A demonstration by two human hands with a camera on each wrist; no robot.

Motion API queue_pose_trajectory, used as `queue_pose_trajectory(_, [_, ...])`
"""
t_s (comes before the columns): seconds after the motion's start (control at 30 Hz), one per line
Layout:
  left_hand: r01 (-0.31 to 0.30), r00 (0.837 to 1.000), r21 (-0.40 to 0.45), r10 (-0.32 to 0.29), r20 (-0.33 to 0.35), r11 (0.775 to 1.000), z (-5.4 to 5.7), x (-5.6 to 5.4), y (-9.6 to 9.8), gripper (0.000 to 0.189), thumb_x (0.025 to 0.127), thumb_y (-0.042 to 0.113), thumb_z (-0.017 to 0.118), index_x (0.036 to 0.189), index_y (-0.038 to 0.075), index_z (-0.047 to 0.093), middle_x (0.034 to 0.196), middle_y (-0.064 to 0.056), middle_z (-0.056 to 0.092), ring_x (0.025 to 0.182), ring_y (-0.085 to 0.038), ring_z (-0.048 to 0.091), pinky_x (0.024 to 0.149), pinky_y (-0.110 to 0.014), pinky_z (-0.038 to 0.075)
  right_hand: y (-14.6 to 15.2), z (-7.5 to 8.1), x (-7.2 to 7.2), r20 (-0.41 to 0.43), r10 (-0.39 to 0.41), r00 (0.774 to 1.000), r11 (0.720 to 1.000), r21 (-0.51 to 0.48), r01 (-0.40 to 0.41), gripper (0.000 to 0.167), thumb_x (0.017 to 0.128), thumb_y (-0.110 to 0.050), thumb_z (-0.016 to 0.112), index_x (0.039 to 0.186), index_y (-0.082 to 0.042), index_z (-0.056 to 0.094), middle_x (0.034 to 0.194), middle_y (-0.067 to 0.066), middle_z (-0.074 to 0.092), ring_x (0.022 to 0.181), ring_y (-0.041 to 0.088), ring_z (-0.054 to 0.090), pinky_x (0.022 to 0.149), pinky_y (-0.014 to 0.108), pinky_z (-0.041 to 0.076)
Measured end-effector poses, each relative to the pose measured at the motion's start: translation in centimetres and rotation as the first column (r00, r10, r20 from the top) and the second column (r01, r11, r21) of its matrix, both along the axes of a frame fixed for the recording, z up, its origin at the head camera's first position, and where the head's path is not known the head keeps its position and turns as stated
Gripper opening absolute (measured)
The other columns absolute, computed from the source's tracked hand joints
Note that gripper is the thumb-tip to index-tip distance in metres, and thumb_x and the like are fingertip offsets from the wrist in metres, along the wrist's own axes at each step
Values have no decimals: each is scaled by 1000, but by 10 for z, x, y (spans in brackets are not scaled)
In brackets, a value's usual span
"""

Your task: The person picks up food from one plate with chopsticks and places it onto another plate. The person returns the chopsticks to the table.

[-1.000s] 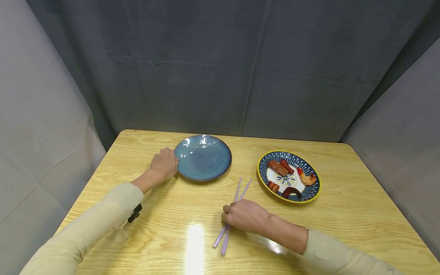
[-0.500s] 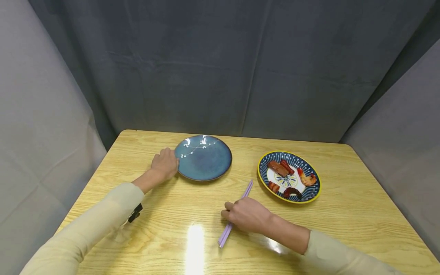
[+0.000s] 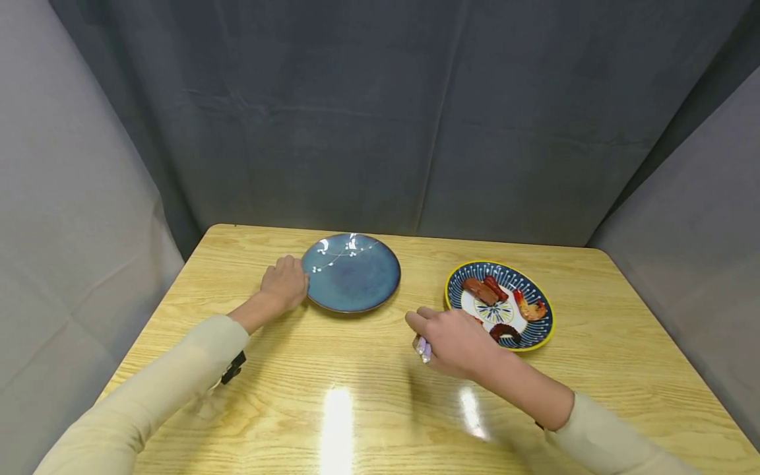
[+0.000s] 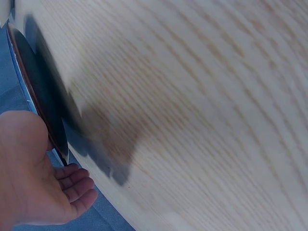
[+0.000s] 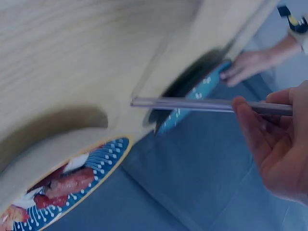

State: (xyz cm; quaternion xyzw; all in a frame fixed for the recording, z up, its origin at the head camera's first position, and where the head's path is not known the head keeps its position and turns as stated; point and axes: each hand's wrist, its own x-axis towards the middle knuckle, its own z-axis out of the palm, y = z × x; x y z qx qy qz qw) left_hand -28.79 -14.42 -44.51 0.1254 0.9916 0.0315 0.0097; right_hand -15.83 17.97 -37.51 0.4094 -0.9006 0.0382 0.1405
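Observation:
My left hand (image 3: 285,284) is at the left edge of a blue plate (image 3: 356,277) with white blossom sprigs. In the left wrist view the plate's rim (image 4: 41,96) sits between the thumb side and the curled fingers (image 4: 77,185). My right hand (image 3: 460,343) pinches a pair of light purple chopsticks (image 5: 192,104), raised over the table. In the right wrist view the two sticks lie side by side, their tips together. The hand overlaps the near left rim of a patterned plate (image 3: 537,333) with a yellow edge.
On the patterned plate lie a brown meat piece (image 3: 479,290), a reddish piece beside it, a shrimp (image 3: 530,307) and a dark curved piece (image 3: 505,332). The wooden table (image 3: 285,402) ends at a dark grey curtain (image 3: 332,132), with pale cloth walls at both sides.
My right hand has brought the crossed chopsticks together, lifted them off the table and moved right and away from me, toward the patterned plate. The left hand and blue plate have stayed put.

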Motion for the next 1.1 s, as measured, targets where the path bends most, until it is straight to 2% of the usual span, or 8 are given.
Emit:
queue_pose_trajectory(0.13, [2,1000,-1,-2,4,1000,1,1,-1,42,106,24,38,121,-14,48,96,-16,44,97,-33,49,84,-49,47,8,10,-6,72,-86,994,989,-116,94,29,97,-16,61,74,-18,44,63,-10,37,51,8,39,46,27,35])
queue_pose_trajectory(0.33, [-2,1000,5,2,1,1000,1,1,-1,42,106,25,39,121,-14,49,96,-16,44,97,-32,49,84,-48,47,23,20,-20,109,-147,983,952,-254,170,36,97,-16,64,70,-19,41,56,-9,28,49,5,32,46,25,26])
queue_pose_trajectory(0.47, [-3,1000,3,3,-4,1000,0,0,-1,42,106,25,39,121,-14,49,96,-16,44,96,-32,49,83,-48,48,31,20,-30,109,-174,979,930,-308,199,35,97,-15,64,69,-17,44,55,-9,31,49,6,33,46,26,28])
queue_pose_trajectory(0.67, [6,1000,-1,-6,-8,1000,0,1,-2,41,107,24,38,119,-14,49,94,-16,43,94,-32,48,82,-48,48,40,15,-45,81,-207,975,917,-330,222,34,97,-12,63,68,-15,47,55,-7,34,47,8,33,46,28,28])
queue_pose_trajectory(0.77, [9,1000,-3,-9,-4,1000,0,2,-2,41,107,24,38,119,-14,49,94,-16,43,94,-32,48,82,-48,48,44,13,-47,139,-255,957,887,-360,289,38,101,-16,59,67,-15,43,53,-7,32,43,8,31,46,28,26])
queue_pose_trajectory(0.93, [13,1000,-1,-13,-6,1000,2,4,-2,41,106,23,38,119,-14,49,94,-16,43,93,-31,48,81,-47,48,52,12,-47,307,-307,901,802,-426,419,44,106,-30,49,66,-14,40,48,-5,40,40,11,54,41,29,38])
queue_pose_trajectory(1.0, [12,1000,3,-12,-11,1000,2,4,-2,41,106,23,39,118,-14,49,93,-16,43,92,-31,48,80,-47,48,53,12,-47,340,-308,889,793,-424,437,45,106,-33,48,67,-14,41,48,-4,42,42,12,58,42,30,41])
queue_pose_trajectory(1.1, [7,1000,8,-7,-16,1000,2,4,-2,40,106,23,40,117,-14,50,93,-16,44,92,-32,49,80,-47,48,54,13,-46,346,-309,886,806,-400,437,44,106,-35,46,68,-14,41,48,-4,41,42,13,54,44,31,36])
